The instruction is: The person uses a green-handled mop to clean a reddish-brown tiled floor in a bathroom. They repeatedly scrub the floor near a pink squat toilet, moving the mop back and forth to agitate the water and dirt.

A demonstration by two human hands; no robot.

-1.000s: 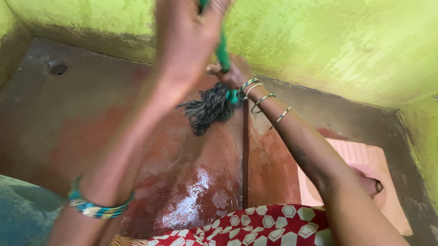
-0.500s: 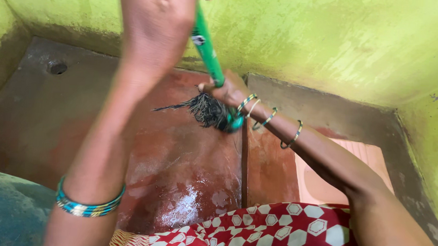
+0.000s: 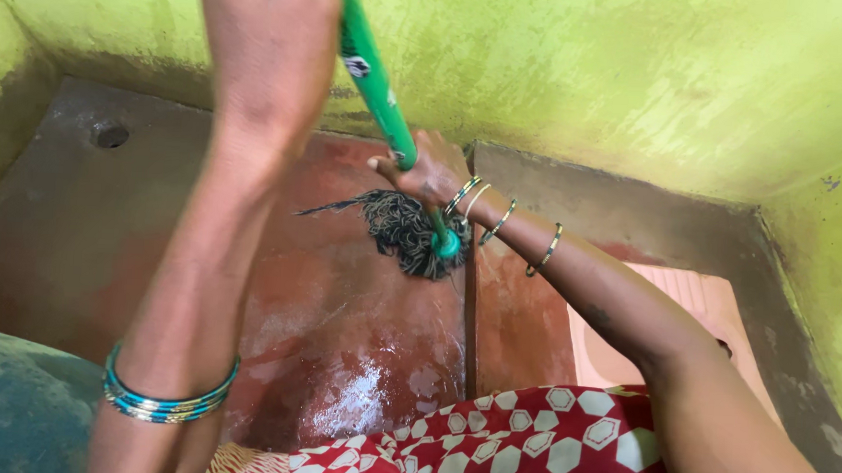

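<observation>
Gripping the glossy green mop handle (image 3: 376, 81), left hand (image 3: 268, 37) high, right hand (image 3: 422, 172) low; dark stringy mop head (image 3: 404, 231) rests on wet, reddish concrete floor (image 3: 339, 338), centre.

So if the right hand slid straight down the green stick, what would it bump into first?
The right hand would probably meet the dark stringy mop head first, just below it on the green handle, resting on the wet red floor.
</observation>
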